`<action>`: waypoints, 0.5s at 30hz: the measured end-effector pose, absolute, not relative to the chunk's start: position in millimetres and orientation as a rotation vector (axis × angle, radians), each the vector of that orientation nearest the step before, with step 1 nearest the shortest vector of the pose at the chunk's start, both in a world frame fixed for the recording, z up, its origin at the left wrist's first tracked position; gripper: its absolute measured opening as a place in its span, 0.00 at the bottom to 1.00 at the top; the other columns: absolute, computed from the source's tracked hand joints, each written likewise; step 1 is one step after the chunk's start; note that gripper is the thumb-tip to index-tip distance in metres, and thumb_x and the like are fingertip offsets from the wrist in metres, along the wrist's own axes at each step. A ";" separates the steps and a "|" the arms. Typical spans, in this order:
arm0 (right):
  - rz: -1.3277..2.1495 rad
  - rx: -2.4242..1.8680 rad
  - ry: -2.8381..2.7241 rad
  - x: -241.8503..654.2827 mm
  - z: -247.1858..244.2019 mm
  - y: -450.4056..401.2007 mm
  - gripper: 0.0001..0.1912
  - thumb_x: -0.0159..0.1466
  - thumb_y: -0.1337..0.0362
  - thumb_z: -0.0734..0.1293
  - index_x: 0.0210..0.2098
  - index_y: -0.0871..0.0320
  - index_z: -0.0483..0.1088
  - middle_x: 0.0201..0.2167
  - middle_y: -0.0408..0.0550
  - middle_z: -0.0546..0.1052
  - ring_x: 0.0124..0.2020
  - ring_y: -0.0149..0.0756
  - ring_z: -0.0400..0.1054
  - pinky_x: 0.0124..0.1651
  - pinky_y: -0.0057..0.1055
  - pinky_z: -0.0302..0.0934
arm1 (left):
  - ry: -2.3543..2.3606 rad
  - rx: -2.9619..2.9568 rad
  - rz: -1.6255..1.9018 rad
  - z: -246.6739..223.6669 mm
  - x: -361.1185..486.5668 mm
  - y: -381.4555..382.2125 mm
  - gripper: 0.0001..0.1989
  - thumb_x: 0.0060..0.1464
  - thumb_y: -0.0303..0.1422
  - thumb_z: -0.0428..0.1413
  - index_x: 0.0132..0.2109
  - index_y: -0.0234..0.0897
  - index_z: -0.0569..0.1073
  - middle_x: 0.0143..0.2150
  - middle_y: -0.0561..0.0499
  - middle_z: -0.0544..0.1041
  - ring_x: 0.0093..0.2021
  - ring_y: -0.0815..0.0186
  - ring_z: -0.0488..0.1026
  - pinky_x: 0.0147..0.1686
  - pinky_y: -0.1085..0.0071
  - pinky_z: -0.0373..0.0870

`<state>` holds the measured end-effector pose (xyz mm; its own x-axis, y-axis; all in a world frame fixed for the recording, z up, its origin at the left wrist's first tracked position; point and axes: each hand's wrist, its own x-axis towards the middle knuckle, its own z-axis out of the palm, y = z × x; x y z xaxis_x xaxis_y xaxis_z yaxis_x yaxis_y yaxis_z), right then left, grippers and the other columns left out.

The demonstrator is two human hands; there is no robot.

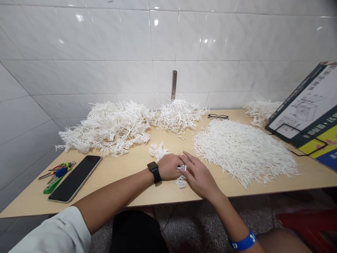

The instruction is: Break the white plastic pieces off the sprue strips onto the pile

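My left hand (169, 167), with a black watch at the wrist, is closed at the middle of the table's front part. My right hand (199, 176) meets it from the right, its fingers bent over the left fingers. A small bunch of thin white plastic sticks (182, 168) shows between the two hands, partly hidden by the fingers. Just below them lies a little heap of short white sticks (180, 182). Behind my left wrist is a small branched white cluster (158, 151). To the right spreads a wide pile of loose white sticks (244, 149).
Tangled branched white heaps (116, 123) line the wall at back left and centre. A phone (76, 178) and keys (59, 172) lie at left. Eyeglasses (218, 116) rest behind the loose pile. A printed box (308, 109) leans at right, with another white heap (262, 109) beside it.
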<state>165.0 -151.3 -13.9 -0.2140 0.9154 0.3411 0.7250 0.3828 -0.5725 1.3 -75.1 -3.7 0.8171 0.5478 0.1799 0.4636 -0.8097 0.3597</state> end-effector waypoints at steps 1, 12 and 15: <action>0.378 -1.413 -1.992 164.8 -13.6 -151.6 0.25 0.66 0.55 0.59 0.63 0.45 0.60 0.64 0.47 0.62 0.63 0.45 0.57 0.62 0.48 0.54 | 0.761 2.704 0.403 -4.0 1.2 -75.4 0.10 0.55 0.37 0.53 0.35 0.39 0.78 0.34 0.48 0.79 0.36 0.62 0.74 0.34 0.71 0.63; 0.425 -1.411 -1.918 165.6 -9.1 -152.0 0.21 0.67 0.54 0.58 0.58 0.47 0.68 0.63 0.46 0.63 0.62 0.44 0.58 0.62 0.46 0.55 | 0.659 2.753 0.413 -0.5 1.6 -79.8 0.12 0.55 0.40 0.55 0.31 0.38 0.76 0.32 0.50 0.78 0.32 0.65 0.72 0.31 0.72 0.59; 0.367 -1.354 -1.859 163.2 -13.2 -152.7 0.18 0.67 0.57 0.58 0.52 0.50 0.72 0.59 0.48 0.69 0.59 0.43 0.62 0.60 0.45 0.57 | 0.555 2.718 0.436 -2.2 0.2 -78.6 0.14 0.58 0.42 0.53 0.33 0.39 0.77 0.33 0.50 0.78 0.33 0.66 0.72 0.33 0.72 0.59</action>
